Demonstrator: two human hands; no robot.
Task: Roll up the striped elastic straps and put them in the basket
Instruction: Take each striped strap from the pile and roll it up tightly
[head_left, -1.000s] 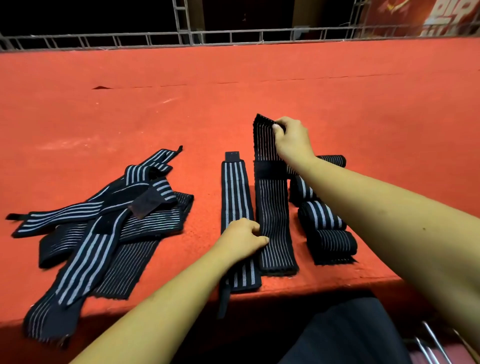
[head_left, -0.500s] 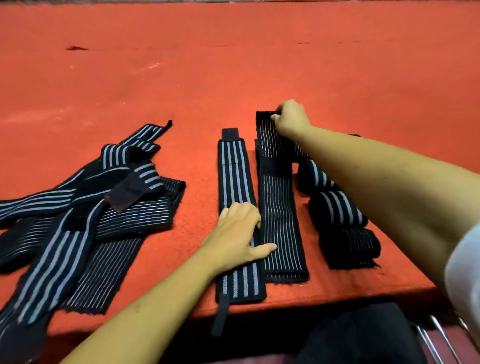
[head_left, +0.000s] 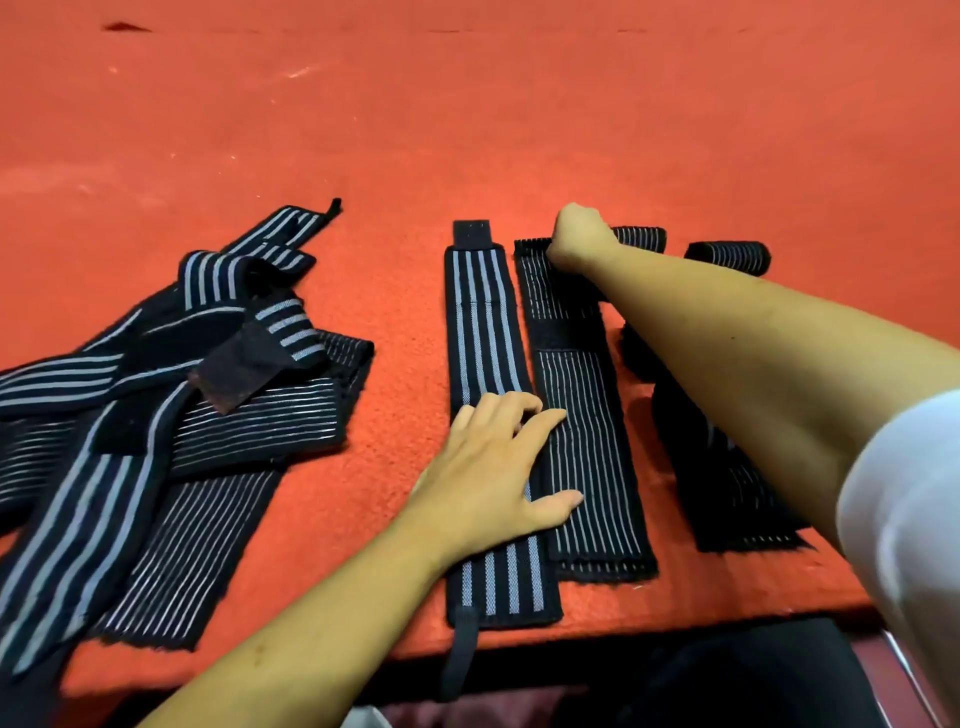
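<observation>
Two black straps with grey stripes lie flat side by side on the red surface. The wide-striped strap (head_left: 485, 322) is on the left, the thin-striped strap (head_left: 584, 395) on the right. My left hand (head_left: 498, 473) rests flat across both near their near ends, fingers spread. My right hand (head_left: 579, 241) grips the far end of the thin-striped strap with curled fingers. Rolled straps (head_left: 727, 257) lie to the right, partly hidden behind my right forearm. No basket is in view.
A tangled pile of unrolled striped straps (head_left: 171, 395) covers the left side. The red surface's front edge (head_left: 675, 621) runs just below the straps, with a dark gap beneath. A metal rod (head_left: 904, 670) shows at the bottom right.
My right hand has brought the lifted far end of the thin-striped strap down onto the surface. My left hand uncurled from a fist and now lies flat. The camera tilted down.
</observation>
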